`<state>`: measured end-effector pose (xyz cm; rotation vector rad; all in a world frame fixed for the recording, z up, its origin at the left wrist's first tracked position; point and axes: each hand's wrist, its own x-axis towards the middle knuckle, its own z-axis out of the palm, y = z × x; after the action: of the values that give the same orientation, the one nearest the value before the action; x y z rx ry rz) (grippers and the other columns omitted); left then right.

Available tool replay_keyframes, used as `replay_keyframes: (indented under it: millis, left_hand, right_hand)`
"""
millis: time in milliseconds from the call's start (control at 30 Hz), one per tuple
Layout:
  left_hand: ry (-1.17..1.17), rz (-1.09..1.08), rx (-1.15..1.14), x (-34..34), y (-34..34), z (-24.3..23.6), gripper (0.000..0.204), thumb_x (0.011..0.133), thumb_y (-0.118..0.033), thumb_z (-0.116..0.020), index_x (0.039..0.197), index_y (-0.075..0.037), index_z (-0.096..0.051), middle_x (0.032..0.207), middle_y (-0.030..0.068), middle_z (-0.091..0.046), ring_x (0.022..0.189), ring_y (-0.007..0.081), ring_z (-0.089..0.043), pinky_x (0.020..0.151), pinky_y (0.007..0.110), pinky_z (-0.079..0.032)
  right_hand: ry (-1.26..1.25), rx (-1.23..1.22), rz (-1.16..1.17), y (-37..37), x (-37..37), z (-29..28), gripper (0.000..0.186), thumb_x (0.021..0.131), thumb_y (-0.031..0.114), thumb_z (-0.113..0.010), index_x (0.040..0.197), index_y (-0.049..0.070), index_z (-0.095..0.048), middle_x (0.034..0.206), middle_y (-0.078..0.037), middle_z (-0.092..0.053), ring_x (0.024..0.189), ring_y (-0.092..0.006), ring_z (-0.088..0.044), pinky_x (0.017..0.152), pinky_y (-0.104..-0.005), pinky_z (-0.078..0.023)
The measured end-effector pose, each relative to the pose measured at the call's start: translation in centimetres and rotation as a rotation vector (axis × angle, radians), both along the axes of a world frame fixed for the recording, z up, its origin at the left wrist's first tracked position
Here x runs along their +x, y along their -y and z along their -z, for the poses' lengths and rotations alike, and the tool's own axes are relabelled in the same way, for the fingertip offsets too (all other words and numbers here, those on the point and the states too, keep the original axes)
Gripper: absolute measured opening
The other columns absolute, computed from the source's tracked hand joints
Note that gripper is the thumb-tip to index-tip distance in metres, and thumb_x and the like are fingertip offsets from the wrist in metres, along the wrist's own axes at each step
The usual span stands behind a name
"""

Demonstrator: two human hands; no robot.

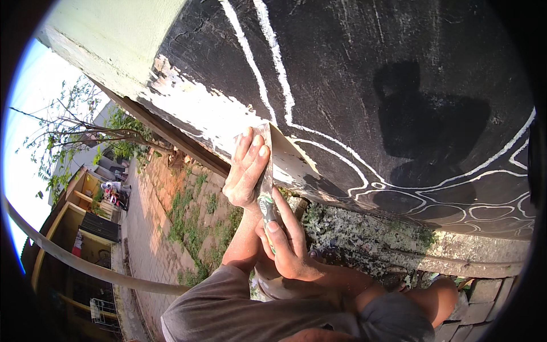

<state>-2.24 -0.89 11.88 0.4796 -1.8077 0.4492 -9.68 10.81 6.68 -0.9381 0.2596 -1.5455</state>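
Note:
My right hand (288, 242) is wrapped round the light, green-patterned handle of a scraper (265, 185), which looks like a putty knife. Its thumb and forefinger lie along the handle. Stretched fingers of my left hand (248, 168) press on the flat metal blade, close to its tip; the thumb is hidden. The blade meets the wall (336, 74) where dark paint borders a bare, pale scraped band (199, 108). Peeling paint edges show along this band. Pale dust coats both hands.
White painted lines (273, 51) curve over the dark wall, and a shadow falls on it. Below runs a rough, mossy ledge (364, 233), with grey tiles (484, 290) at lower right. A paved path (148, 216), a tree (108, 128) and buildings lie to the left.

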Motion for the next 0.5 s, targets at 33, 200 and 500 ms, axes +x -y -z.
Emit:
replay_keyframes:
  millis: [33, 200, 500]
  left_hand:
    - [0.022, -0.041, -0.004, 0.4, -0.4, -0.4, 0.020, 0.078, -0.004, -0.070, 0.097, -0.004, -0.074, 0.102, 0.0170, -0.072, 0.111, 0.0344, -0.064, 0.101, 0.050, -0.046]
    - [0.079, -0.035, -0.107, 0.4, 0.5, -1.4, 0.027, 0.081, -0.001, -0.065, 0.108, 0.003, -0.068, 0.111, 0.0238, -0.067, 0.114, 0.0408, -0.060, 0.102, 0.051, -0.045]
    - [0.001, -0.130, -0.069, 0.0, 0.1, -1.2, 0.024, 0.080, -0.005, -0.068, 0.103, 0.000, -0.071, 0.105, 0.0184, -0.071, 0.113, 0.0358, -0.062, 0.101, 0.049, -0.045]
  right_hand:
    - [0.009, 0.006, -0.009, -0.4, 0.2, 0.0, 0.055, 0.099, 0.012, -0.040, 0.149, -0.004, -0.023, 0.086, -0.012, -0.060, 0.063, -0.0125, -0.050, 0.065, -0.0284, -0.043]
    - [-0.053, -0.069, 0.060, 0.7, 1.1, -0.1, 0.054, 0.101, 0.012, -0.038, 0.150, -0.001, -0.020, 0.082, -0.007, -0.053, 0.060, -0.0090, -0.042, 0.058, -0.0232, -0.037]
    - [-0.033, 0.019, -0.028, 0.6, -0.1, -0.4, 0.052, 0.101, 0.012, -0.041, 0.147, -0.006, -0.027, 0.142, -0.026, -0.042, 0.116, -0.0232, -0.052, 0.098, -0.0340, -0.040]
